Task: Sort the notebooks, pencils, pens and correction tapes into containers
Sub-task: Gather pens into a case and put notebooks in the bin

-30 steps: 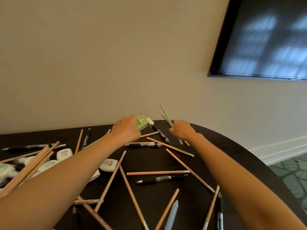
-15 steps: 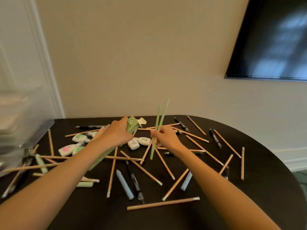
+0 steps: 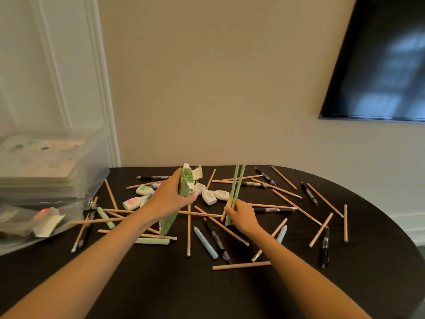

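Step in hand: gathering the green pencils (image 3: 238, 185) into their box, as I judge it; the pencil part of the sort.
Left hand (image 3: 169, 199): my fingers and thumb curl round the green pencil box (image 3: 184, 188), which I hold up off the table (image 3: 299, 284), tilted, its torn flap open at the top. Green pencil ends show inside the mouth.
Right hand (image 3: 242, 216): pinches two green pencils near their lower ends. They stand almost upright, just beside the box and apart from it.
Next move: I need to tip the pencils over and line their ends up with the open mouth, then slide them in alongside those already there. The opening looks narrow, so the two should go in together and straight.
What is left: wooden pencils (image 3: 188, 229), black pens (image 3: 324, 247) and correction tapes (image 3: 210, 198) lie scattered and crossed over the table.
Containers (image 3: 87, 180): clear bins at the table's left edge. What looks like stacked notebooks (image 3: 36, 166) sits in the upper one, too blurred to be sure.
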A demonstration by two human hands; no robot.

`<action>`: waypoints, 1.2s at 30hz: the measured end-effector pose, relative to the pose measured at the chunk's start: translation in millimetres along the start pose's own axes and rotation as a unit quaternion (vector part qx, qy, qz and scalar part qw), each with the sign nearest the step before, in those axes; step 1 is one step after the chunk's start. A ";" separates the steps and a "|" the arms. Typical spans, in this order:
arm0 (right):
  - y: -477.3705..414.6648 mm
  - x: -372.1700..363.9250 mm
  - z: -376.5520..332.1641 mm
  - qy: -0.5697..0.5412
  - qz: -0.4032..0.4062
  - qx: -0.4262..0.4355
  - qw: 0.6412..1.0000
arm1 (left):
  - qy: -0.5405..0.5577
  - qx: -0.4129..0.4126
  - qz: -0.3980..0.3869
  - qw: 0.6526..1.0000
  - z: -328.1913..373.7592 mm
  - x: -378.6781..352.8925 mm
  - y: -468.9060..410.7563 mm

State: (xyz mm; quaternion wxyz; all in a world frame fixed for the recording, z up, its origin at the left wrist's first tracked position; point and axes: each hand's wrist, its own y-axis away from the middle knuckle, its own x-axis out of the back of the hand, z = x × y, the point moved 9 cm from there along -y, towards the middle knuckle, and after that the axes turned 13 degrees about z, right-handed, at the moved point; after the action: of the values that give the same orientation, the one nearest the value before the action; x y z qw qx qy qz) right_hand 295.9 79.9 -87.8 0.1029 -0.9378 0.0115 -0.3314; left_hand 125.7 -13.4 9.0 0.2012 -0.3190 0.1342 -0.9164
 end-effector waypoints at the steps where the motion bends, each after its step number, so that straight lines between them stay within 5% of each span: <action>1: 1.6 3.8 -6.2 -0.013 0.018 -0.002 1.000 | 0.018 -0.011 0.005 1.000 1.2 5.4 2.3; 5: 8.9 15.0 -43.6 -0.077 0.054 0.031 0.995 | 0.084 -0.016 0.024 0.996 -4.1 20.0 3.4; 9: 26.7 10.2 -83.8 -0.116 -0.009 0.071 0.991 | 0.093 -0.006 0.020 0.995 -13.2 28.2 2.5; 19: 46.9 39.4 -128.2 0.165 0.067 0.303 0.936 | -0.025 -0.047 0.002 0.999 -24.4 44.4 -2.1; 22: 40.2 39.9 -129.6 0.264 0.061 0.327 0.905 | -0.015 -0.044 -0.012 0.999 -19.8 46.7 0.0; 28: 38.3 44.0 -137.9 0.292 0.066 0.340 0.892 | 0.008 -0.016 -0.052 0.998 -22.7 45.6 0.3; 36: 40.9 44.3 -147.4 0.384 0.066 0.372 0.842 | -0.075 -0.012 -0.130 0.989 -34.3 37.8 -2.3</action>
State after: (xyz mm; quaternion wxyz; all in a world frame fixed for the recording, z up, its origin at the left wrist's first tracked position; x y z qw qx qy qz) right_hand 240.5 8.5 43.3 0.4534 -0.6232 -0.0123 -0.6371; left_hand 76.1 -24.5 3.9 0.0864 -0.4040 0.0874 -0.9065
